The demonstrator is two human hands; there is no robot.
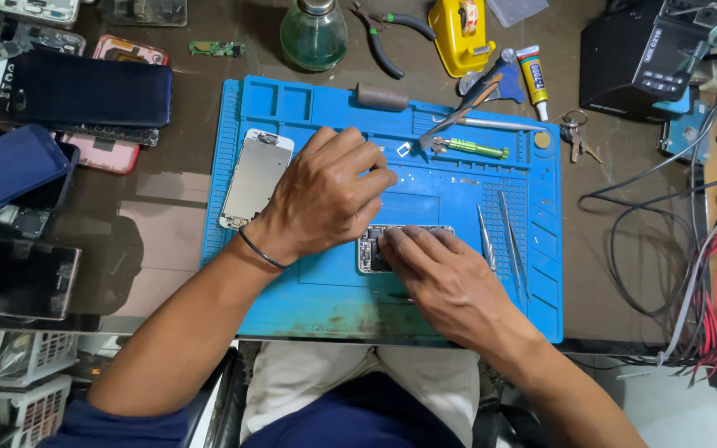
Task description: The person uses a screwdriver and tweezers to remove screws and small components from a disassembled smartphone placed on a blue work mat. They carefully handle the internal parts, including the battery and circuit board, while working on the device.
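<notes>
A: Entry, head view. Landmark: blue work mat (pixel 334 299) on the dark tabletop (pixel 176 224).

B: Opened phone?

A: The opened phone (pixel 373 249) lies flat near the middle of the mat, circuit side up, mostly hidden under both hands.

B: Left hand?

A: The left hand (pixel 325 195) is arched over the phone's upper left end, fingers (pixel 375 178) curled down and loosely bunched. Cannot tell whether they pinch anything. A thin black band sits on that wrist.

B: Right hand?

A: The right hand (pixel 441 278) lies flat over the phone's lower right part, fingers (pixel 404 242) stretched out and pressing on it, grasping nothing.

B: Rest of the mat?

A: A white phone screen (pixel 255 177) lies on the mat's left edge. Two tweezers (pixel 501 236) lie on the right part. A green-handled screwdriver (pixel 470 149) lies near the top edge.

B: Off the mat?

A: Above the mat: a glass bottle (pixel 314 35), pliers (pixel 387 33), a glue tube (pixel 534 79). Left of it: a stack of dark phones (pixel 85 91). Right of it: keys (pixel 576 133) and loose cables (pixel 674 216).
</notes>
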